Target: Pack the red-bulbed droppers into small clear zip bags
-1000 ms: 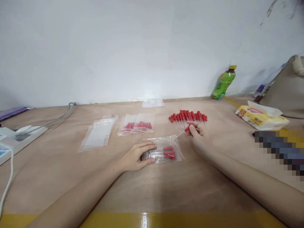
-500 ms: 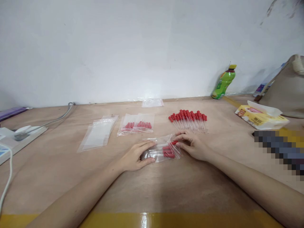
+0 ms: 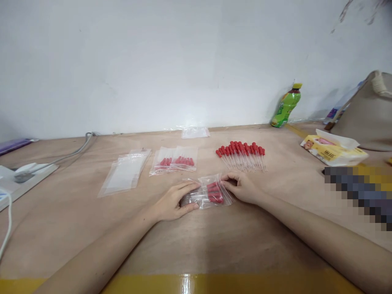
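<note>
A clear zip bag (image 3: 200,203) lies flat in front of me, its mouth towards the right. Several droppers (image 3: 214,193) with red rubber bulbs are inside, bulbs to the right and clear stems to the left. My left hand (image 3: 177,201) grips the bag's left end, thumb at the near edge and fingers at the far one. At the mouth, my right hand (image 3: 239,185) pinches the far corner between thumb and fingers. Just beyond it, a row of loose red-bulbed droppers (image 3: 241,150) lies on the table.
Filled bags (image 3: 174,161) lie beyond my hands, with flat clear bags (image 3: 125,173) to their left. A power strip (image 3: 36,173) with cables is at far left. At right are a green bottle (image 3: 286,107), a tissue pack (image 3: 333,151) and a beige bag (image 3: 364,114).
The uppermost dropper has gone fully into the bag beside the others. My right hand has let go of its bulb and now holds the bag's mouth. My left hand stays put.
</note>
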Tool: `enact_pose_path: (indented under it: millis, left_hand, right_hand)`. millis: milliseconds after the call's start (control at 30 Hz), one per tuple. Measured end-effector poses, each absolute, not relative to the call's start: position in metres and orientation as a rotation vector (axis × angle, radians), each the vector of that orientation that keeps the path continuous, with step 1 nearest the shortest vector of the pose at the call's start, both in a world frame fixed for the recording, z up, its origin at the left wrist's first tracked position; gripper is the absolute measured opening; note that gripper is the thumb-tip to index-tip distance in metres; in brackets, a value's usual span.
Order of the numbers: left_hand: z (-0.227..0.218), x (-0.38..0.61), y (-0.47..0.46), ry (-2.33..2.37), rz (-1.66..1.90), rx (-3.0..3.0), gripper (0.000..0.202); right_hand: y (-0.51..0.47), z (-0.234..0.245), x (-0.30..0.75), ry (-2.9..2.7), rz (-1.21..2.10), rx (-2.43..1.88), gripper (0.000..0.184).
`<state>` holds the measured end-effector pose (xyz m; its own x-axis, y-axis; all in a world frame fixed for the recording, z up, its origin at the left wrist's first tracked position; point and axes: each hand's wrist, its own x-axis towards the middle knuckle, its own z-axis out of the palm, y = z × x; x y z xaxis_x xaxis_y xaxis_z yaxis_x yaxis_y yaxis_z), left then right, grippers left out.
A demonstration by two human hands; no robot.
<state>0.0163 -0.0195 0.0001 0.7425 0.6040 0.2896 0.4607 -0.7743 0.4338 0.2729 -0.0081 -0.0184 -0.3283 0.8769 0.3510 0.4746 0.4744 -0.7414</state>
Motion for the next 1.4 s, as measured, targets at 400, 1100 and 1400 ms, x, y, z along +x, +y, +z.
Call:
enact_pose_path:
  millis: [400, 1100, 1400]
  left_hand:
    - [0.004, 0.017, -0.022, 0.860, 0.610, 2.531, 0.029]
    - [0.005, 0.015, -0.023, 0.868, 0.543, 2.584, 0.045]
    - [0.002, 0.015, -0.021, 0.833, 0.580, 2.592, 0.046]
  right_hand:
    - [0.061, 0.012, 0.271, -2.045, -0.109, -1.756, 0.022]
    - [0.066, 0.018, 0.256, -1.748, 0.332, -1.647, 0.022]
    - [0.016, -0.004, 0.297, -1.238, 0.752, -1.171, 0.051]
